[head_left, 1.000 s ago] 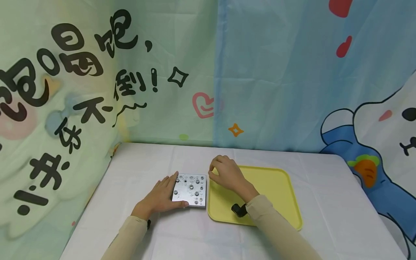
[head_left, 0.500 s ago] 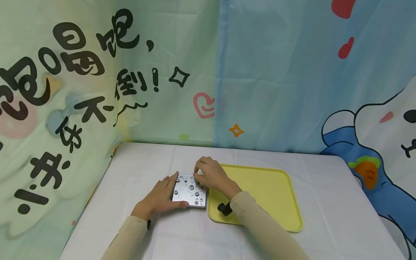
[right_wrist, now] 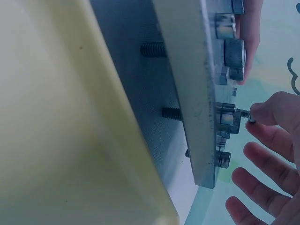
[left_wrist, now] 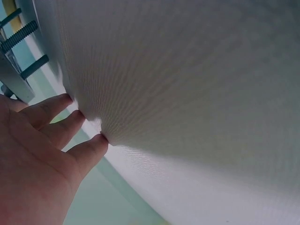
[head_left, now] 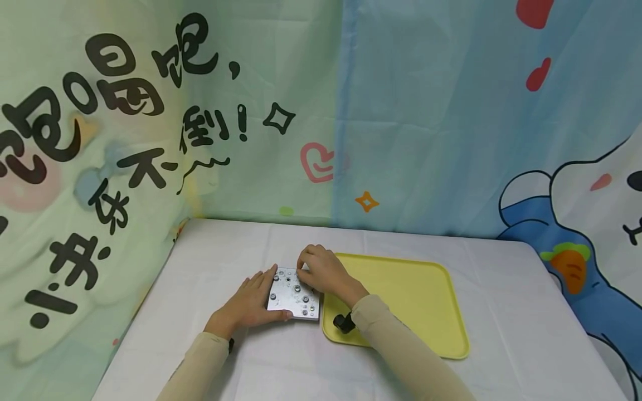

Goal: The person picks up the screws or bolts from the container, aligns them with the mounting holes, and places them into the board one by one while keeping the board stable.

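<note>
Metal plate (head_left: 293, 294) needs your flat, relaxed left hand (head_left: 249, 303) pressing it to the worktop (head_left: 225, 250) while your right hand (head_left: 323, 273), its grip pinching a small screw (right_wrist: 244, 114), keeps that screw square to its hole.

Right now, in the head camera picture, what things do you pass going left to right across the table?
Left hand → metal plate → right hand → yellow tray.

Bright, even light — blurred wrist close-ups
</note>
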`<action>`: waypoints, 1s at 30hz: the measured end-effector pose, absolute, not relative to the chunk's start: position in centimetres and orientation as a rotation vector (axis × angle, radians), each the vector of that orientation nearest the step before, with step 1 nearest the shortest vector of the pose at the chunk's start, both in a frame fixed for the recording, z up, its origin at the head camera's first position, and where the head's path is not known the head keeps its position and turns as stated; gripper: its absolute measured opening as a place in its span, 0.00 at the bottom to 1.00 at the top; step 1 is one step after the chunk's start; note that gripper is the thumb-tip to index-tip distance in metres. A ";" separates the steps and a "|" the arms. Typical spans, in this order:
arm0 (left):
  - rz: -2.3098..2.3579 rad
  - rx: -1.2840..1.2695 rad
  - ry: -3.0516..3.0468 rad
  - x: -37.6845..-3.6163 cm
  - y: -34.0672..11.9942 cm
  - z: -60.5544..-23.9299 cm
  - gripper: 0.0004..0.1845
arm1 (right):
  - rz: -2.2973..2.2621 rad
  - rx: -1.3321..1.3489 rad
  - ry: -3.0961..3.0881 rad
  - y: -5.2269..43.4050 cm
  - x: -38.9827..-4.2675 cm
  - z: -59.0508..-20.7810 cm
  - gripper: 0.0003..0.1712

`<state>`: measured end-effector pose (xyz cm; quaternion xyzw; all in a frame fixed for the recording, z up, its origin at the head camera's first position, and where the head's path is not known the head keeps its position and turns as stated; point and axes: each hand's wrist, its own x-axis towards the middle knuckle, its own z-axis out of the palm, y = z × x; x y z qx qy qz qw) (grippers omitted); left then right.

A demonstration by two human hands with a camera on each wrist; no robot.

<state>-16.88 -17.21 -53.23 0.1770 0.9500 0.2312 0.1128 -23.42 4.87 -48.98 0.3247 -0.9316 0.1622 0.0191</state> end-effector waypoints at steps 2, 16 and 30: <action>0.682 0.520 2.785 -16.9 -17.2 -53.2 0.67 | 0.496 1.008 -2.901 4.9 -23.4 -49.1 0.05; 0.668 0.563 2.778 -17.5 -16.7 -53.2 0.65 | 0.495 0.952 -2.901 6.0 -23.1 -49.1 0.04; 0.700 0.487 2.865 -16.7 -17.1 -52.4 0.65 | 0.567 0.848 -2.717 10.9 -20.9 -48.3 0.04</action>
